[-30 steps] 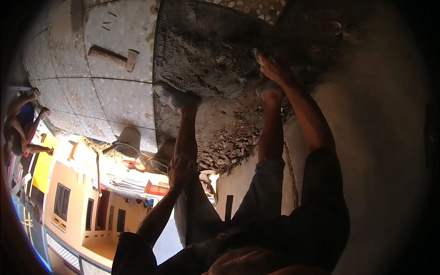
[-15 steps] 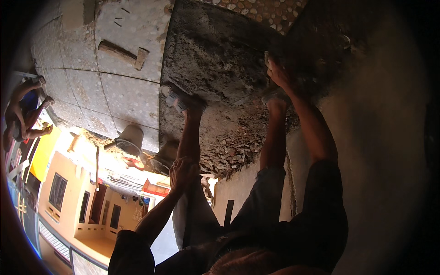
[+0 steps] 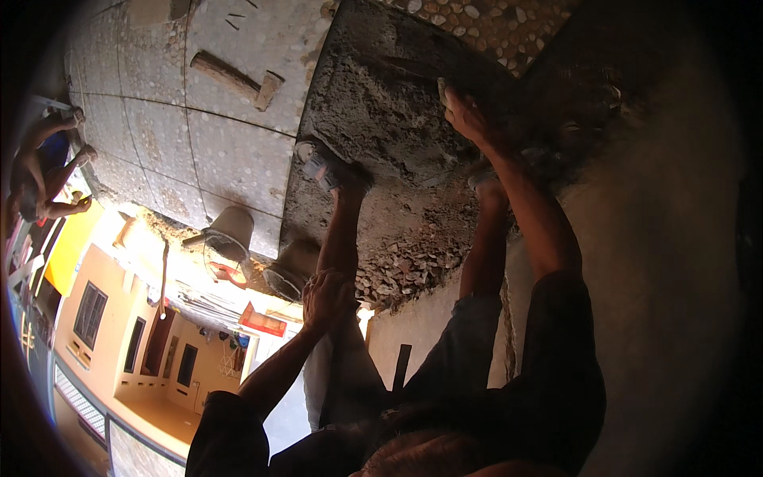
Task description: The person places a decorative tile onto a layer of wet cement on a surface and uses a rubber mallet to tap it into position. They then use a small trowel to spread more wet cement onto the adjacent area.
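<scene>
I am bent far over, so the ground fills the top of the head view. My right hand (image 3: 467, 118) reaches down onto a patch of wet grey mortar (image 3: 381, 103), its fingers closed on a small pale flat tool (image 3: 441, 86) pressed to the surface. My left hand (image 3: 322, 298) rests on my left leg near the knee, fingers curled over it and holding nothing. My sandalled left foot (image 3: 322, 168) stands at the mortar's edge. My right foot (image 3: 486, 179) stands on rubble.
Pebble-faced floor slabs (image 3: 230, 151) lie left of the mortar with a wooden T-shaped piece (image 3: 238, 79) on them. Two buckets (image 3: 230, 230) stand by loose rubble (image 3: 405, 254). A rendered wall (image 3: 660, 238) runs along the right. Another person (image 3: 44, 175) is far left, beside a yellow building (image 3: 119, 334).
My right hand has slid with the tool up and to the left across the mortar. My left hand stays on my leg. The view has tilted slightly.
</scene>
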Motion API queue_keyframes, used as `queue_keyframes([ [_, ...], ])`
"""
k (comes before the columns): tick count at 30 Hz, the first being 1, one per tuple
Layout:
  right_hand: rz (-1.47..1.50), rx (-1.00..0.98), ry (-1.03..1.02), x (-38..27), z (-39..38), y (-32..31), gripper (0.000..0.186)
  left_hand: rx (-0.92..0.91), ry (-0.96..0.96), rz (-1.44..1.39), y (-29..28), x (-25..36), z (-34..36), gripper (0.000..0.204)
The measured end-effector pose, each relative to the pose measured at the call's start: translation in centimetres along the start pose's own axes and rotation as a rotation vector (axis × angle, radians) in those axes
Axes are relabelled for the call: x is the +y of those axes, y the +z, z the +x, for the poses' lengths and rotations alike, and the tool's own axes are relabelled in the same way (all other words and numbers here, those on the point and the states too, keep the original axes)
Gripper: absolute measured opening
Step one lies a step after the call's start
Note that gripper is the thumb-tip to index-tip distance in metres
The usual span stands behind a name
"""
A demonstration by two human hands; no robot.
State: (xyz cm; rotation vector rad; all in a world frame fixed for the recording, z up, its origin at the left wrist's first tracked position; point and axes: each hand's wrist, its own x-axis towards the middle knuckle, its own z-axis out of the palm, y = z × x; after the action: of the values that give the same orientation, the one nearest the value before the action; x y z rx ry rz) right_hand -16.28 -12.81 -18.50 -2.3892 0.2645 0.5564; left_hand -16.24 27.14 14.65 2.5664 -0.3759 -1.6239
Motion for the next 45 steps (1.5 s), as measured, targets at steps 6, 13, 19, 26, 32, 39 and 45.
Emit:
queue_keyframes([
  [6,0.104,0.030,0.234,-1.0,9.4,-3.9,0.053,-0.010,-0.037,-0.125,0.2,-0.7,0.1,0.034],
  [13,-0.332,-0.086,-0.002,-3.2,1.2,-5.9,0.037,-0.025,-0.053,-0.216,-0.3,-1.7,-0.5,0.035],
  [19,-0.026,0.010,0.181,-5.1,9.8,-3.7,0.048,-0.056,-0.046,-0.205,0.1,-2.1,-0.2,0.035],
  [26,-0.460,0.040,-0.090,-5.1,5.0,-1.6,0.044,-0.035,-0.097,-0.313,-0.4,-2.8,0.2,0.034],
  [32,-0.220,-0.185,0.136,-10.3,10.0,-4.2,0.042,-0.015,-0.025,-0.331,-0.9,-3.7,-0.3,0.033],
  [39,-0.357,-0.327,-0.043,-4.6,1.9,-1.1,0.031,-0.017,-0.067,-0.366,-1.0,-3.5,-0.1,0.034],
  [45,-0.247,0.086,0.146,0.1,2.9,-0.4,0.043,0.012,-0.062,-0.266,-1.0,-2.5,-0.4,0.035],
])
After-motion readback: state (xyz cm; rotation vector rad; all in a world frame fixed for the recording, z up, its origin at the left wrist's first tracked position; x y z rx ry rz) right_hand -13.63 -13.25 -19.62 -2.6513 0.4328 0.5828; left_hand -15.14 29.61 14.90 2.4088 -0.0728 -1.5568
